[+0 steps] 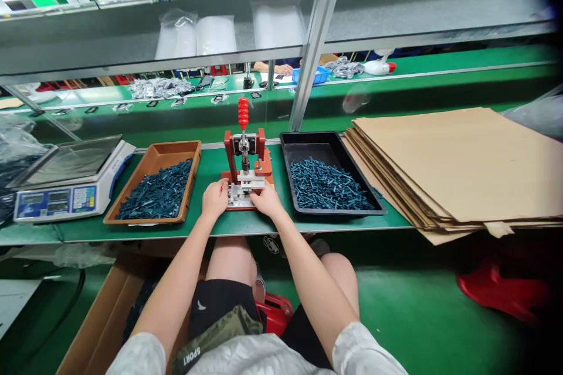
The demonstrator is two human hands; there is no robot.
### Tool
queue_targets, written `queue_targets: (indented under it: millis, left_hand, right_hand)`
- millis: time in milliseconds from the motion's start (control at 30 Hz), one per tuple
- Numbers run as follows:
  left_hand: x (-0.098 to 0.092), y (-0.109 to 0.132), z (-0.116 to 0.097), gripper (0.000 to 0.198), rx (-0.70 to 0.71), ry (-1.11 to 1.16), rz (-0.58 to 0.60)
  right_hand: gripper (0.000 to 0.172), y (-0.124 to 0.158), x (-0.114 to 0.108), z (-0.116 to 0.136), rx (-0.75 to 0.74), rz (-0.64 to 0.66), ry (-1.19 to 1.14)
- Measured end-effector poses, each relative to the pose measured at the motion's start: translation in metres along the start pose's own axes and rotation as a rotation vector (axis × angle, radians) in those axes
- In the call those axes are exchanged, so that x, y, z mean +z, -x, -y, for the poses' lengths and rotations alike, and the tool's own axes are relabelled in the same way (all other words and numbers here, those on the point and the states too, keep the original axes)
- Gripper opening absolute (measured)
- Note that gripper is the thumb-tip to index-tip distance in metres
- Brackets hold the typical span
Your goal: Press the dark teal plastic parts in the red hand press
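Observation:
A small hand press [244, 158] with a red-brown frame and an upright red handle [243, 114] stands at the bench edge in front of me. My left hand [214, 200] is at the left side of its metal jig [240, 194], fingers bent inward. At the right side, my right hand [267, 200] has its thumb and fingers closed at the jig; whatever lies between them is too small to make out. An orange-brown tray [155, 158] of dark blue plastic pieces [160, 190] sits left of the press. To the right, a black tray [308, 143] holds thin dark blue pieces [328, 184].
A digital scale [70, 179] stands at the far left, beside plastic bags [20, 140]. Flat cardboard sheets [461, 158] are stacked at the right. A metal post [319, 35] rises behind the press. Across the line, a person's hand [284, 69] is near a blue bin [313, 75].

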State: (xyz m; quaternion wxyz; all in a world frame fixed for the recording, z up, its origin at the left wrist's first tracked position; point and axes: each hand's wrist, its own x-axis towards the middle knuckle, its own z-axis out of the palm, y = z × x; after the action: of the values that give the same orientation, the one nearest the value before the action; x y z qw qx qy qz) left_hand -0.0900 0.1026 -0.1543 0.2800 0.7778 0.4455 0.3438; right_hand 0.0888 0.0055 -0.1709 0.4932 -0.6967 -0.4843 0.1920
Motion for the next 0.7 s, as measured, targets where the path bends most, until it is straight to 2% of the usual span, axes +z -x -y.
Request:
queue_targets:
  millis: [100, 167, 267, 367, 433, 467, 533, 600, 700]
  left_hand:
    - [-0.001, -0.009, 0.001, 0.054, -0.182, 0.396, -0.133]
    - [-0.002, -0.009, 0.001, 0.059, -0.25, 0.603, -0.204]
    - [0.0, 0.013, 0.0, 0.053, -0.256, 0.58, -0.302]
    - [0.004, 0.068, -0.007, 0.062, -0.167, 0.415, -0.403]
    - [0.006, 0.116, -0.013, 0.063, -0.112, 0.445, -0.349]
    - [0.007, 0.139, -0.015, 0.063, -0.146, 0.53, -0.254]
    - [0.006, 0.179, -0.018, 0.068, -0.308, 0.757, -0.049]
    - [0.003, 0.205, -0.017, 0.072, -0.504, 0.944, 0.058]
    - [-0.012, 0.226, -0.003, 0.065, -0.692, 1.015, 0.049]
  right_hand:
    - [0.03, 0.0, 0.004, 0.001, 0.01, -0.016, 0.032]
    - [0.032, 0.0, 0.006, 0.002, -0.01, -0.033, 0.056]
    - [0.033, 0.001, 0.005, 0.005, -0.102, -0.064, 0.098]
    - [0.032, 0.012, -0.003, 0.011, -0.18, -0.137, 0.148]
    - [0.029, 0.031, -0.004, 0.018, -0.201, -0.196, 0.178]
    - [0.026, 0.046, -0.002, 0.022, -0.211, -0.212, 0.186]
    - [0.023, 0.084, 0.009, 0.031, -0.243, -0.178, 0.178]
    - [0.021, 0.126, 0.028, 0.041, -0.298, 0.004, 0.15]
    - [0.025, 0.175, 0.054, 0.053, -0.326, 0.293, 0.093]
